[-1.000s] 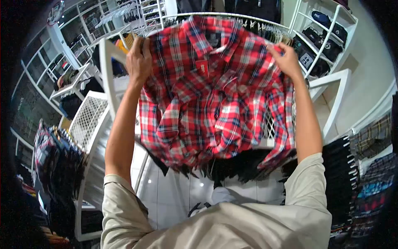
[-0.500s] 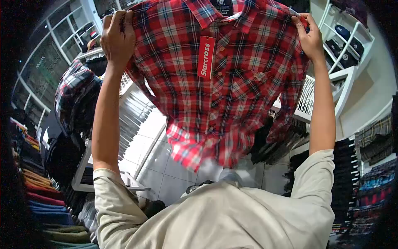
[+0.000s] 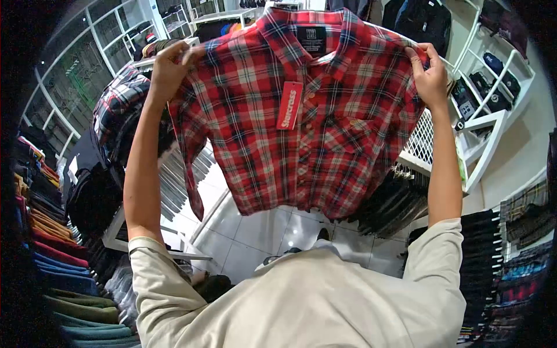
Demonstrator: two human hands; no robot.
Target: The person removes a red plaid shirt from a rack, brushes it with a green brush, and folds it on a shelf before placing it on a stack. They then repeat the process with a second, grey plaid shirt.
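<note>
A red plaid shirt [image 3: 249, 133] hangs spread out between my raised hands, its front and collar facing me. My left hand [image 3: 170, 71] pinches the shirt's shoulder at the left of the view. At the opposite shoulder, my right hand [image 3: 430, 75] grips the cloth between thumb and fingers. A red tag [image 3: 289, 105] with white lettering hangs on the shirt's front beside the buttons. Inside the collar is a black label [image 3: 311, 40]. One sleeve dangles at the left, below my left hand.
Folded clothes [image 3: 52, 226] are stacked at the left, near a dark garment rack [image 3: 93, 185]. White shelves [image 3: 493, 98] with caps stand at the upper right. Dark hanging clothes [image 3: 481, 255] line the right side. The tiled floor [image 3: 249, 232] shows below the shirt.
The shirt's collar appears lower in view and its hem has swung away from me, looking flatter. Both hands have come lower in the picture, still holding the shoulders.
</note>
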